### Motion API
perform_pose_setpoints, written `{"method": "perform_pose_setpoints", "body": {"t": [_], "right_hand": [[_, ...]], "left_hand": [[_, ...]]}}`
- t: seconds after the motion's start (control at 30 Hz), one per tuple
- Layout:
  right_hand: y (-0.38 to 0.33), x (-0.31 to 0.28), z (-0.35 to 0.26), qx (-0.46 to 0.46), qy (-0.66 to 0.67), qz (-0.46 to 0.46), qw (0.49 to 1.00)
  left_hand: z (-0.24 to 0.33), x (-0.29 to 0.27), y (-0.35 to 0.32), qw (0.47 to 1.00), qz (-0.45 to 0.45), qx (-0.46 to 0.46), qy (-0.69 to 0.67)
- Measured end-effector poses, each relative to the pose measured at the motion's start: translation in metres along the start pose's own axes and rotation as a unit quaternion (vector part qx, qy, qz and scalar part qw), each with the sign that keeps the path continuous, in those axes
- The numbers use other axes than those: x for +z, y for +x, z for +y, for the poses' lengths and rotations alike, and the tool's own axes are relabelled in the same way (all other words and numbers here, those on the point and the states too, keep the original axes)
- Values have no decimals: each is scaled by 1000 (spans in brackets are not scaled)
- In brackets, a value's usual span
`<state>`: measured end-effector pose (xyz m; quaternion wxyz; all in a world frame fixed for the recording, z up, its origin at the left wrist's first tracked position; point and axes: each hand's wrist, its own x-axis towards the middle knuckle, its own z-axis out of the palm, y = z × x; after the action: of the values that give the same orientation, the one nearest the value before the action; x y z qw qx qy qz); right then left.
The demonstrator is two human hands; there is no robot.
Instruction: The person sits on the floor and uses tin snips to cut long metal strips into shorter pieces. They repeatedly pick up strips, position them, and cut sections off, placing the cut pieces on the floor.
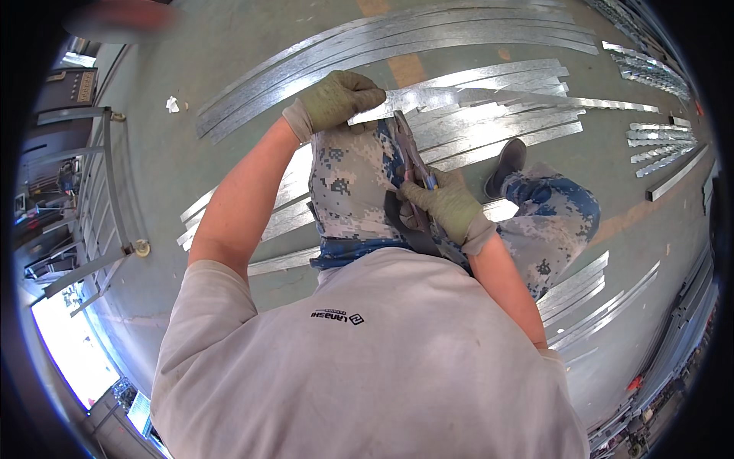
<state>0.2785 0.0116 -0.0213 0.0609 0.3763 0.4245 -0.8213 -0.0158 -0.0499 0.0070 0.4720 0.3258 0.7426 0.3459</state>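
Note:
My left hand (340, 98), in a green work glove, is closed on the near end of a long shiny metal strip (489, 97) that runs off to the right across the floor. My right hand (447, 208), also gloved, grips the handles of metal snips (410, 149), whose blades point up at the strip just beside my left hand. Both hands work over my bent left knee in camouflage trousers (352, 183). My right leg stretches to the right, with its dark shoe (506, 164) resting among the strips.
Several long galvanised metal strips (428, 42) lie in curved rows across the grey concrete floor. Shorter cut pieces (657, 138) sit at the far right. More strips (589, 294) lie at lower right. A grey metal rack (107, 191) stands at the left.

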Motion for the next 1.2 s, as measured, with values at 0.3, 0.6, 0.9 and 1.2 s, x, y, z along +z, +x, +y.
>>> {"method": "perform_pose_setpoints", "body": {"t": [0.3,0.6,0.9,1.2], "right_hand": [[-7,-3,-8,29,70,-47,996],[-3,-14,-12,60,302,-184,933],[13,-16,23,69,504,-374,776],[2,-24,10,75,428,-339,834]], "left_hand": [[8,-3,-2,999,-3,-39,-9],[20,-3,-3,995,22,-52,-81],[34,0,-5,992,1,-100,-79],[20,-2,3,997,-13,-75,-30]]}}
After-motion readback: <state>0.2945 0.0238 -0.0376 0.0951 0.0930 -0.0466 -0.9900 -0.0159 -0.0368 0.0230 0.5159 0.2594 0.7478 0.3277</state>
